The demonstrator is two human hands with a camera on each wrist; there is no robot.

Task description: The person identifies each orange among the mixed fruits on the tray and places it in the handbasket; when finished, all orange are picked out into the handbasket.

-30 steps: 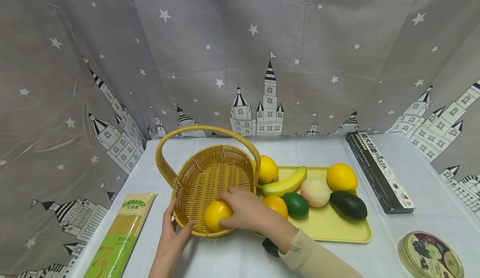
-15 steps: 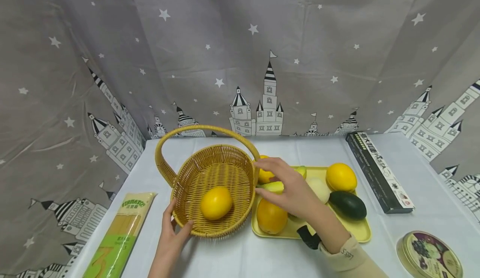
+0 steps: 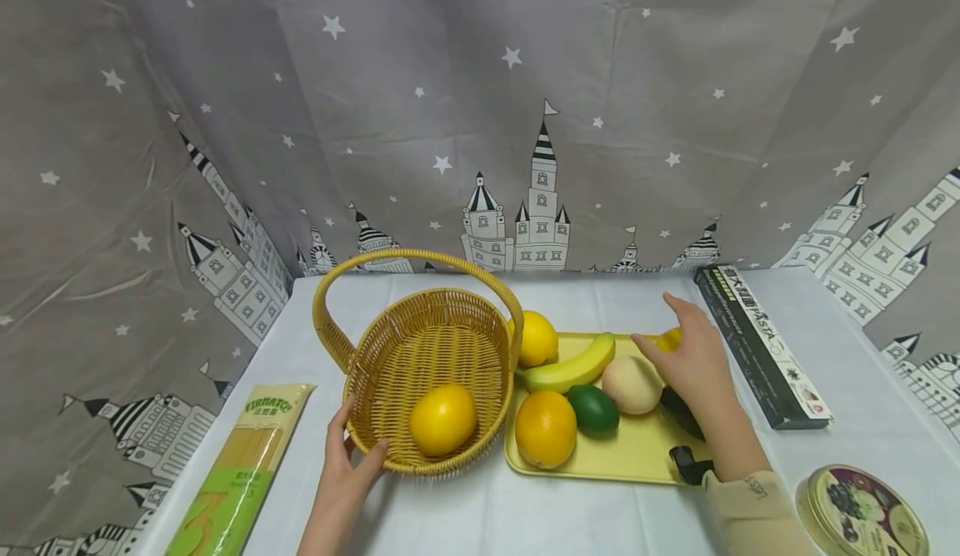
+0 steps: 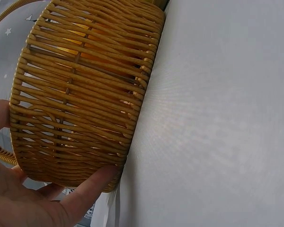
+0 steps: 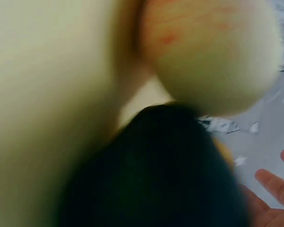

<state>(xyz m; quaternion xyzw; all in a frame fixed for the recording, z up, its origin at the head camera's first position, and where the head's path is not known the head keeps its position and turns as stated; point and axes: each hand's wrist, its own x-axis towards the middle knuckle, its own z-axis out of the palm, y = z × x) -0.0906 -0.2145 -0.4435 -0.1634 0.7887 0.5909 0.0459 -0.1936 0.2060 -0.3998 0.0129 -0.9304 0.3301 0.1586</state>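
Note:
My left hand holds the wicker basket at its front left, thumb on the front rim. In the left wrist view the thumb presses the woven side. Inside the basket lies a yellow-orange fruit. My right hand is over the right end of the yellow tray, thumb and fingers spread, holding nothing. Beneath it a yellow fruit and a dark eggplant-like piece are partly hidden. A pale peach lies left of the hand; the right wrist view shows the peach blurred and close.
Also on the tray are a banana, a green fruit and an orange. Another yellow fruit sits behind the basket's right side. A pasta packet lies left, a black pasta box and round tin right.
The right hand let go of the yellow-orange fruit inside the basket, then moved right across the tray to its far end. The fruit has rolled slightly. The left hand stays on the basket.

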